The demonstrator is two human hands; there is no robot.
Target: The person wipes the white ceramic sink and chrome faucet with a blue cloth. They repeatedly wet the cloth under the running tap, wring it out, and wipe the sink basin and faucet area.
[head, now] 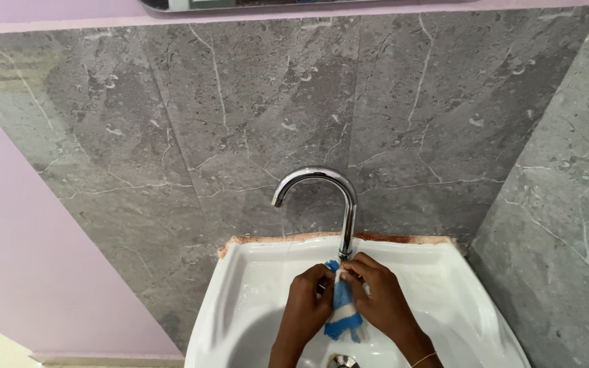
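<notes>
A grey marbled tile wall (376, 102) fills most of the frame, from the upper left across to the right edge, where a second tiled face turns toward the viewer. A lilac painted wall (15, 259) runs down the left side and as a band along the very top.

Below centre sits a white wash basin (240, 300), its back rim edged with a brownish line where it meets the tiles. Its drain (341, 361) shows at the bottom edge of the frame. A chrome gooseneck tap (335, 187) rises from the back of the basin at centre and curves over to the left, spout pointing down.

Both forearms come up from the bottom centre of the frame, the hands meeting over the middle of the basin just in front of the tap's base. The left hand (305, 307) is curled, fingers bent inward and pinching the upper left side of a blue and white cloth (341, 310). The right hand (380, 300) mirrors it, fingers closed on the cloth's upper right side; a thin bangle (423, 358) circles that wrist. The cloth is bunched between the two grips, its upper end near the fingertips and its lower end hanging free below them toward the drain.
</notes>
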